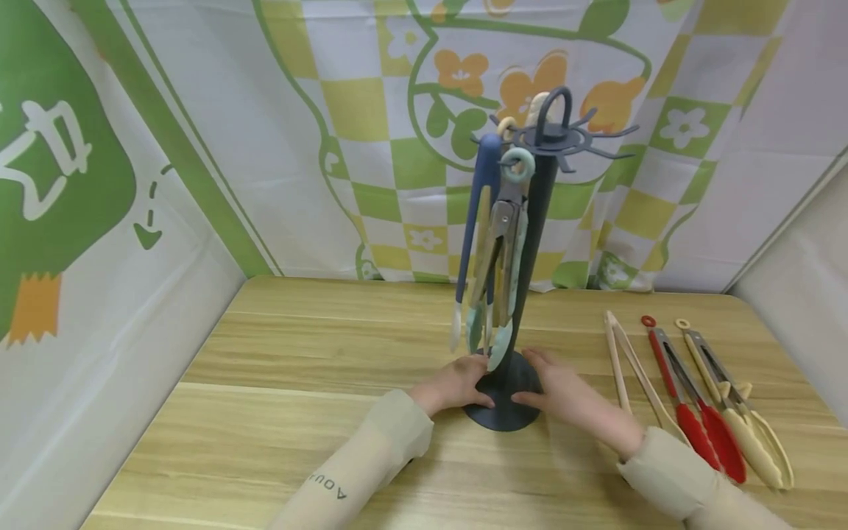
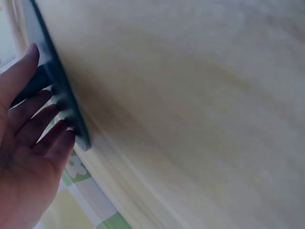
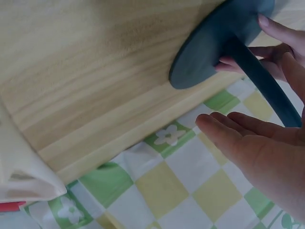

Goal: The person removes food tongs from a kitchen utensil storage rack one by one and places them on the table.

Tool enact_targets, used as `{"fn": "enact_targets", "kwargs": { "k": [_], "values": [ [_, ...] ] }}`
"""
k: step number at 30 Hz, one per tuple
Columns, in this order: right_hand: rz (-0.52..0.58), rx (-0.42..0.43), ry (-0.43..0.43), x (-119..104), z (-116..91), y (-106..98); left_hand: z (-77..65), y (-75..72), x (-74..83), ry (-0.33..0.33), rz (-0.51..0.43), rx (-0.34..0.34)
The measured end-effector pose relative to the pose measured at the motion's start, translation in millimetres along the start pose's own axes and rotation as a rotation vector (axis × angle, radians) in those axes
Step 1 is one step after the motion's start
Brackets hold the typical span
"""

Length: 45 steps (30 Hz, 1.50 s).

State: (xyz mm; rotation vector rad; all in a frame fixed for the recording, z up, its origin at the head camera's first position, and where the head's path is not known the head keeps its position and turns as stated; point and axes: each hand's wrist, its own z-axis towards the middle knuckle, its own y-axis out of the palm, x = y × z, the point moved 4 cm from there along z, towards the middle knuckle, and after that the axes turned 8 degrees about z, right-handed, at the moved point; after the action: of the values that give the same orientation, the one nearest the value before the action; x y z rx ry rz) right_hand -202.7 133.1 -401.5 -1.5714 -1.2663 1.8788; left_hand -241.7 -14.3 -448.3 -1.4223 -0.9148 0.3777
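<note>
A dark grey utensil stand (image 1: 538, 213) rises from the tabletop on a round base (image 1: 500, 414), with hooks around its top. On its left side hang blue-handled tongs (image 1: 486, 165) and mint-tipped tongs (image 1: 507, 210); a cream ring shows behind them. My left hand (image 1: 457, 384) is at the left of the base, its fingertips resting on the disc in the left wrist view. On the other side is my right hand (image 1: 568, 386), thumb over the base's edge in the head view. Its fingers (image 3: 219, 133) extend fairly straight beside the pole (image 3: 264, 83).
At the right of the wooden table (image 1: 278, 331) lie pale beige tongs (image 1: 639, 361), red tongs (image 1: 715, 434) and cream tongs (image 1: 755, 442), side by side. A patterned curtain (image 1: 358, 110) hangs behind the table's far edge.
</note>
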Motion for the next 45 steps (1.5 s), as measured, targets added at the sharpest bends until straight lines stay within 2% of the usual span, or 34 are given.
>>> {"fn": "enact_targets", "kwargs": {
  "k": [4,9,12,17,23,28,31,36,45],
  "values": [
    [0.017,0.000,-0.027,1,4,7,-1.4,-3.4,-2.4,0.011,-0.018,0.009],
    [0.087,-0.027,-0.025,0,8,15,-6.3,-6.7,-7.0,-0.086,-0.099,-0.045],
    [0.111,-0.048,0.000,1,11,20,-10.5,-9.1,-9.5,-0.135,-0.140,-0.051],
    [0.114,-0.071,0.059,7,17,28,-17.2,-14.5,-13.1,-0.148,-0.190,-0.012],
    [0.103,-0.033,0.067,9,18,30,-23.1,-24.5,-18.6,-0.131,-0.229,0.059],
    [0.053,0.008,0.021,9,19,31,-29.1,-36.7,-25.5,-0.138,-0.326,0.107],
    [0.012,0.044,-0.044,9,19,33,-31.9,-46.0,-29.7,-0.136,-0.367,0.122],
    [-0.061,0.084,-0.139,10,19,37,-39.3,-64.1,-36.0,-0.159,-0.304,0.148],
    [-0.033,0.109,-0.103,7,15,40,-63.5,-100.9,-38.5,-0.176,-0.261,0.228]
  ]
}}
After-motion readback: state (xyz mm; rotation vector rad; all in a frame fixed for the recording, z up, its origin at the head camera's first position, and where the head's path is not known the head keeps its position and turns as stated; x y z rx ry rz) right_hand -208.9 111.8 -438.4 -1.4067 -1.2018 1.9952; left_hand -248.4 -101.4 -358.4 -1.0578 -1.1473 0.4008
